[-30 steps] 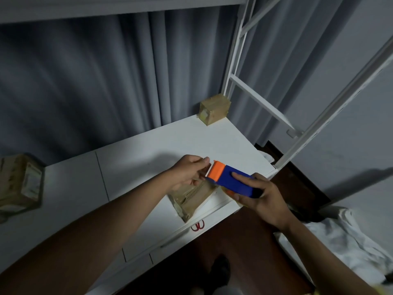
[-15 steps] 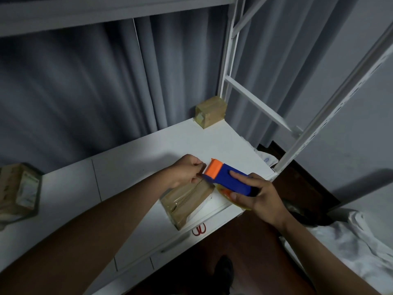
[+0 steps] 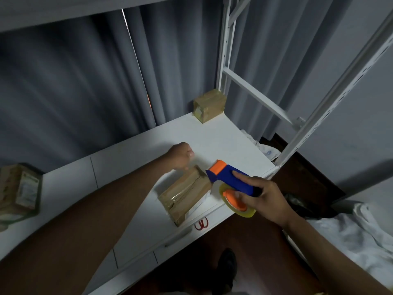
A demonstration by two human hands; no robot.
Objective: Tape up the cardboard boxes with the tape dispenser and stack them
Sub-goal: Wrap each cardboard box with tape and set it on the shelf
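Observation:
A taped brown cardboard box (image 3: pixel 187 193) lies on the white table (image 3: pixel 212 139) near its front edge. My right hand (image 3: pixel 268 199) grips the blue and orange tape dispenser (image 3: pixel 225 174), whose mouth sits at the box's right end, with the clear tape roll (image 3: pixel 239 207) hanging below it. My left hand (image 3: pixel 180 155) hovers just beyond the box's far end, fingers curled in a pinch. The clear tape between it and the dispenser is barely visible. A second box (image 3: pixel 209 105) stands at the table's far corner, and a third box (image 3: pixel 19 192) at the left.
Red scissors (image 3: pixel 201 223) lie at the table's front edge. White metal frame posts (image 3: pixel 319 107) rise at the right. Grey curtains hang behind the table. White cloth (image 3: pixel 350 231) lies on the floor at the right, and a dark shoe (image 3: pixel 227 265) is below.
My left hand has moved from the dispenser's mouth away to the far left over the box. The dispenser has tipped down to the box's right end.

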